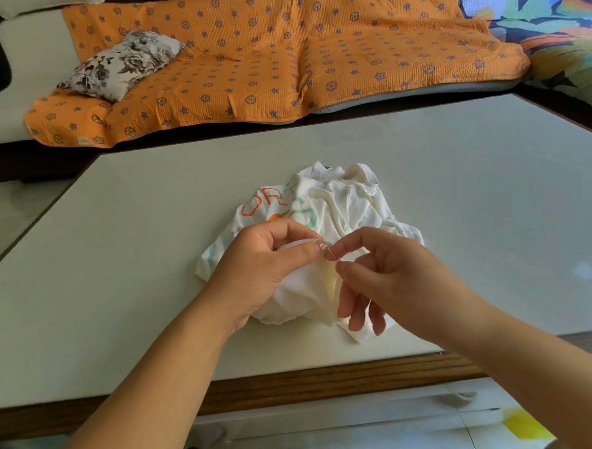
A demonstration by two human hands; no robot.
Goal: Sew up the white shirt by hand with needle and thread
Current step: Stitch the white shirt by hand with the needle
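Forearms (152, 386) stretch up from the bottom edge. I see the left hand (269, 260) curled, pinching a fold of the shirt (348, 201), probably to keep it taut. The right hand (386, 274) pinches the needle (329, 252) just beside it, spare fingers loose. The shirt lies crumpled mid-table (150, 214) (thread too fine to make out).

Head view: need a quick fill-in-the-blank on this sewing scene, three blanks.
1. The crumpled white cotton shirt on the pale glossy table bears lettering in orange and ____.
2. The left hand grips a fold of fabric while the right hand pinches a thin metal needle just above the ____.
3. The grey floral pillow lies on a ____ star-patterned sofa cover.
Missing: green; shirt; orange.
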